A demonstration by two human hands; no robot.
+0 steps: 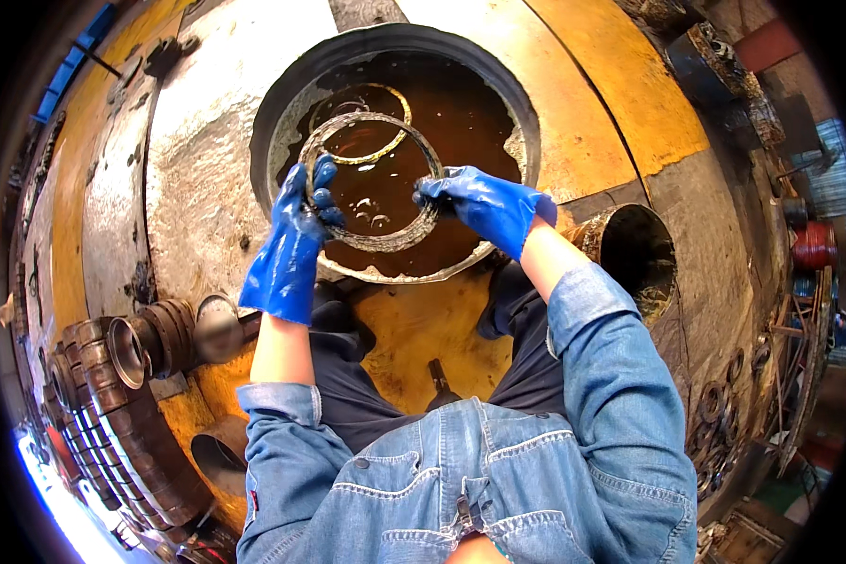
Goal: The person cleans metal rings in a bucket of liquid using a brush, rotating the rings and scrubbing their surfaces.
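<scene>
A wet, dark metal ring is held up over a round black basin, tilted toward me. My left hand, in a long blue rubber glove, is closed round the ring's left side. On the opposite side my right hand, gloved the same way, pinches the rim between thumb and fingers. Brown liquid with a few bubbles lies in the basin beneath. A second ring, yellowish, shows in the liquid beyond the held one; part of it is hidden behind the held ring.
An open metal cylinder lies right of the basin. Brown metal rings and a long row of cylindrical parts are at left. Several dark rings lie at right. A dark handle-like piece is between my legs.
</scene>
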